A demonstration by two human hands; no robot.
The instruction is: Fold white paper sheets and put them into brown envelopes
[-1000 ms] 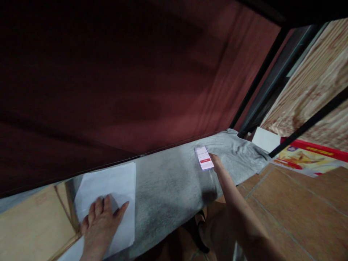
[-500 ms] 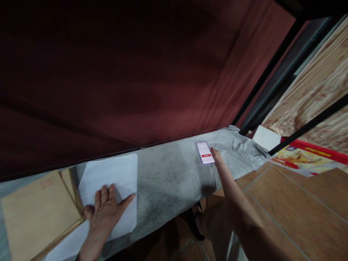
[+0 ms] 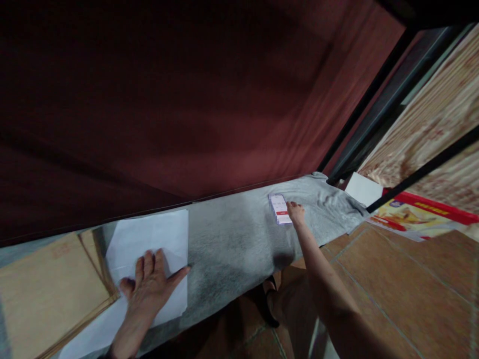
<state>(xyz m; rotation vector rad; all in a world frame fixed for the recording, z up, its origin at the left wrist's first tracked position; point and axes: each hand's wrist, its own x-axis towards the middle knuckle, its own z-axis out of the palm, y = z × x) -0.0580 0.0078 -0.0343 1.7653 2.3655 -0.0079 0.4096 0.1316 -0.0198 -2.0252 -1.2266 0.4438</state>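
A smartphone, screen lit, lies on grey cloth. The right hand is at its right edge; whether it grips, I cannot tell. The left hand, spread wide, rests on white paper beside brown envelopes.

A dark red cloth spreads across the back. At the right, a black bar slants in front of beige patterned fabric; below are a white panel, red-and-yellow packaging and brown floor tiles.
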